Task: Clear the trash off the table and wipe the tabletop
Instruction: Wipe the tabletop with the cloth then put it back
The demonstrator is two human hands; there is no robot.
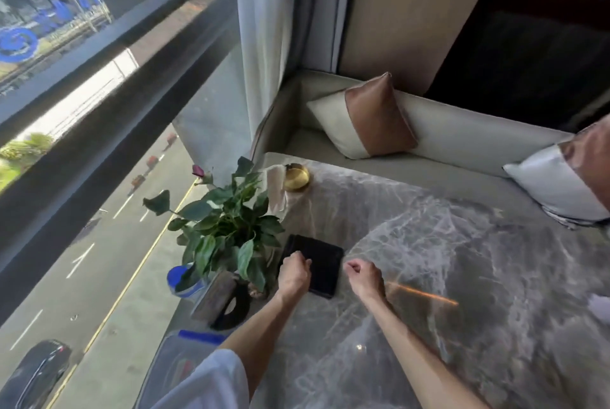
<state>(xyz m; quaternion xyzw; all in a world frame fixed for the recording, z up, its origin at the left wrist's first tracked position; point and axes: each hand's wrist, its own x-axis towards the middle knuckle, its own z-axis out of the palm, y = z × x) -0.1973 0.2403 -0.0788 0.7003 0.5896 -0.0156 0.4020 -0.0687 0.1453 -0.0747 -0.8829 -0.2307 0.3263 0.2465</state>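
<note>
Left grip (294, 271) curls over the near edge of the black tray (325, 260) on the marble desk (462, 243); right grip (364, 276), just beside, is curled and seemingly empty; best lift the tray level, clear of the plant (224, 227), then wipe beneath.

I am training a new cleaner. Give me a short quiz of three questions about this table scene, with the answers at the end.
1. True or false: the round gold metal dish stands on the grey marble tabletop.
2. Fill the gap: from the person's side, the green leafy plant stands to the ___ of the flat black rectangular pad.
3. Choose one: what lies under the left hand? A) the black pad B) the gold dish C) the plant

Key: 1 true; 2 left; 3 A.
</note>
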